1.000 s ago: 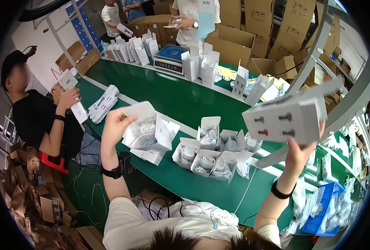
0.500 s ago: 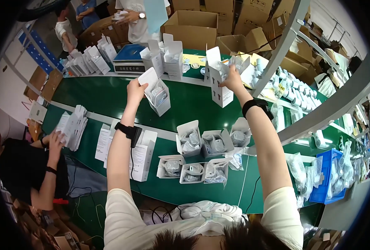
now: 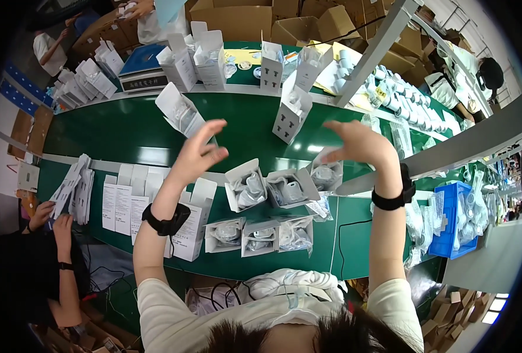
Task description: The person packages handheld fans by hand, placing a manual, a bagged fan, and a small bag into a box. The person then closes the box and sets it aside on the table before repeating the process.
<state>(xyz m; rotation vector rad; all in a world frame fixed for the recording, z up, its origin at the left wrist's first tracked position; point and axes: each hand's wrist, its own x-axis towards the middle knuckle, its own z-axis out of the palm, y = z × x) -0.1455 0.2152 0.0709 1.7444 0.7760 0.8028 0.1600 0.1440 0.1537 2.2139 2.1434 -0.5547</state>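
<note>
My left hand (image 3: 195, 157) is open and holds nothing, thumb and fingers apart. Just beyond it an open white carton (image 3: 178, 112) with a bagged item inside stands tilted in view, partly hidden by the fingers. My right hand (image 3: 358, 142) hangs in the air with its fingers parted and bent inward, also holding nothing. To its left a white carton with dark printed pictures (image 3: 289, 117) stands open on the green table (image 3: 243, 123). Below the hands are several open white cartons (image 3: 259, 238) holding grey-white devices in clear plastic. One of them, a carton (image 3: 327, 173), is close under my right hand.
Closed white cartons (image 3: 119, 206) stand beside my left forearm. Along the far edge are a blue-topped scale (image 3: 143, 62) and more open cartons (image 3: 211, 62). A metal post (image 3: 378, 50) rises at right, near a blue bin (image 3: 449, 220). A co-worker's hands (image 3: 52, 217) handle flat cartons at left.
Both hands have let go of the two cartons at the far side and come back toward me. Those cartons stay standing on the table. The whole view has shifted a little.
</note>
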